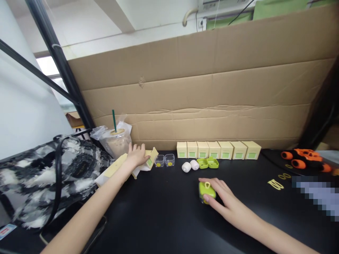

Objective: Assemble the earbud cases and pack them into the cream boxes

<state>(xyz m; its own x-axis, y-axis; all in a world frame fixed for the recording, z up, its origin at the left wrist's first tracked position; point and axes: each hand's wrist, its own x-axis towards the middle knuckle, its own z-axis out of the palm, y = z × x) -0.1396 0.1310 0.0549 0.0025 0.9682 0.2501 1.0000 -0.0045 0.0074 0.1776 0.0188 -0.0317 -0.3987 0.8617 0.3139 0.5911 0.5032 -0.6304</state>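
Head view: my right hand [219, 197] grips a green case [207, 191] resting on the black tabletop [164, 211], fingers curled round it. My left hand [137, 155] reaches far left and closes on a small box [151, 157] beside an iced drink [116, 141]. Behind, seven boxes [218, 150] line the cardboard [201, 98].

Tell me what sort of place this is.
Probably a small packing bench in a workshop: a black table backed by a cardboard sheet, a row of matching small boxes, and the right hand on a green case.
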